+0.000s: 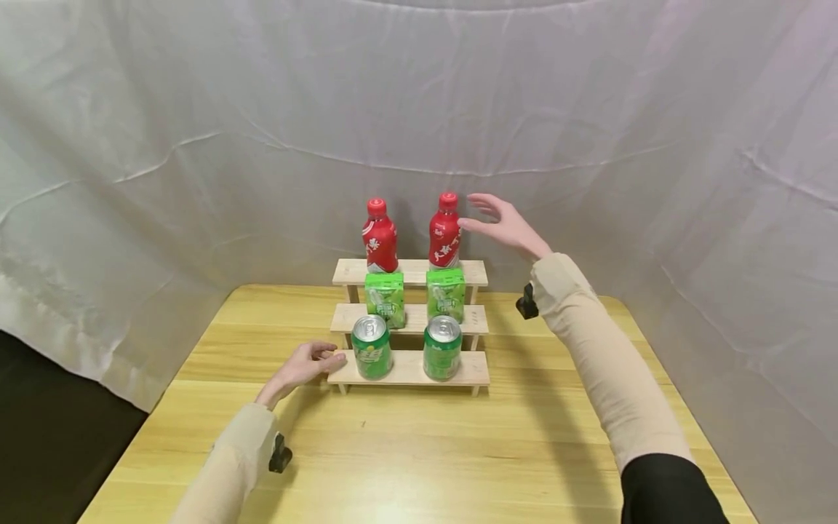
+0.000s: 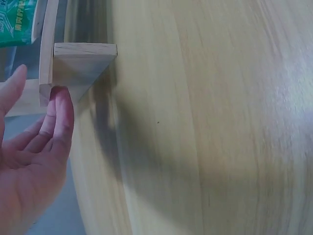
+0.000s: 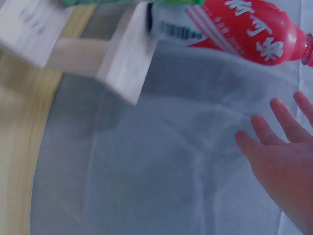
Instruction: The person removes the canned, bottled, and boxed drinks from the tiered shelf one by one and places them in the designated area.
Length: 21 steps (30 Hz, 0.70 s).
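While the right hand [image 1: 504,225] is hanging in the air just beside the right bottle [image 1: 445,233], its fingers are spreading straight and loose, holding nothing; the right wrist view is showing a clear gap between the fingertips [image 3: 254,129] and the red bottle [image 3: 244,29]. That bottle is standing upright on the top step of the wooden rack [image 1: 471,273], with a second red bottle [image 1: 380,236] standing to its left on the same step. Two green cartons [image 1: 385,298] are sitting side by side on the middle step, and two green cans [image 1: 372,348] are standing on the bottom step. The left hand [image 1: 304,366] is resting on the table [image 1: 458,451] at the rack's lower left corner, its fingers lightly bent and gripping nothing; in the left wrist view one fingertip [image 2: 61,100] is touching the corner of the rack's end piece [image 2: 83,61]. White cloth [image 1: 196,109] is hanging behind and around the table.
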Tool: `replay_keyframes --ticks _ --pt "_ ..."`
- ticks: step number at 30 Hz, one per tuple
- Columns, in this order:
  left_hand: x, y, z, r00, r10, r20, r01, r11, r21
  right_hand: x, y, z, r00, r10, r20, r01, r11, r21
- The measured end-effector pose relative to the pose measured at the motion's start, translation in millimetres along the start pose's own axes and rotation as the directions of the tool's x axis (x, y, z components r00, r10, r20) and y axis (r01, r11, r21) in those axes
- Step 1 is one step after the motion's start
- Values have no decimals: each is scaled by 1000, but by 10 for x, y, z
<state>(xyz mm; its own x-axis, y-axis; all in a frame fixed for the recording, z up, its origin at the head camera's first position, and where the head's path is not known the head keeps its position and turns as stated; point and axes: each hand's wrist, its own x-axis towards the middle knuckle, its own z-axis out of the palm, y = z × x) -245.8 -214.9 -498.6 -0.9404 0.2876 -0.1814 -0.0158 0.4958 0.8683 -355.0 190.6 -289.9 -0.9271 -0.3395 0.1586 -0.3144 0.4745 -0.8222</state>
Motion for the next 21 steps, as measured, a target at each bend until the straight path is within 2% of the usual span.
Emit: replay_keyframes --ticks 7,17,21 --pt "21 -38 -22 998 -51 -27 50 998 -49 157 -93 136 1000 11 13 -12 997 73" --pt "34 -59 -10 990 -120 -78 113 989 -91 296 -155 308 999 51 -9 -51 995 82" --pt "23 -46 -8 990 -115 -80 109 991 -84 309 -186 356 998 58 -29 -55 994 93"
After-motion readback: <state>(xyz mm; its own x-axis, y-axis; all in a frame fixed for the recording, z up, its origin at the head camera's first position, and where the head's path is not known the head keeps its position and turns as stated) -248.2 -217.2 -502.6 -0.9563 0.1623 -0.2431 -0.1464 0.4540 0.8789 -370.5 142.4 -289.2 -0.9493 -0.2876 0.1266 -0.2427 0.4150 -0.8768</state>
